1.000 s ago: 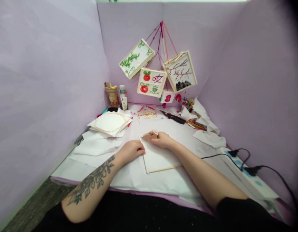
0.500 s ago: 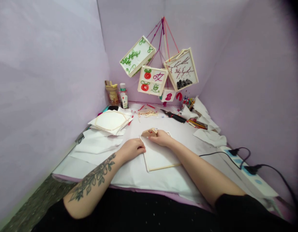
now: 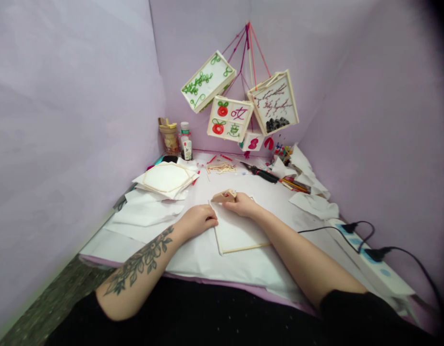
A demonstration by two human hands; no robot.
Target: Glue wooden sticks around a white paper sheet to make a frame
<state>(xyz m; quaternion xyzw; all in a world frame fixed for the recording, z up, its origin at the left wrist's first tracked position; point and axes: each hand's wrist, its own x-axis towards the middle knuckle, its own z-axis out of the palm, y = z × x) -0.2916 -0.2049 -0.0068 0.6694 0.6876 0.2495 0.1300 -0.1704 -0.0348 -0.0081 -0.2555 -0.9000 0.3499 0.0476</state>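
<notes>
A white panel edged with thin wooden strips (image 3: pixel 240 235) lies on the white-covered table in front of me. My right hand (image 3: pixel 240 204) grips a beige glue-gun-like tool (image 3: pixel 224 196) over the panel's far left corner. At the panel's left edge rests my left hand (image 3: pixel 200 220), its fingers curled and pressed together; what they hold, if anything, is hidden. The tool's tip is close to the far left corner, and I cannot tell whether it touches.
Decorated box lanterns (image 3: pixel 229 118) hang at the back. Papers with a wooden frame (image 3: pixel 166 179) lie left. Sticks (image 3: pixel 222 168), black-handled pliers (image 3: pixel 263 174), crumpled paper (image 3: pixel 314 205) and a power strip (image 3: pixel 376 262) with black cables are also there. Jars (image 3: pixel 186 144) stand back left.
The whole view has shifted slightly. My hands and the tool keep almost the same places on the panel.
</notes>
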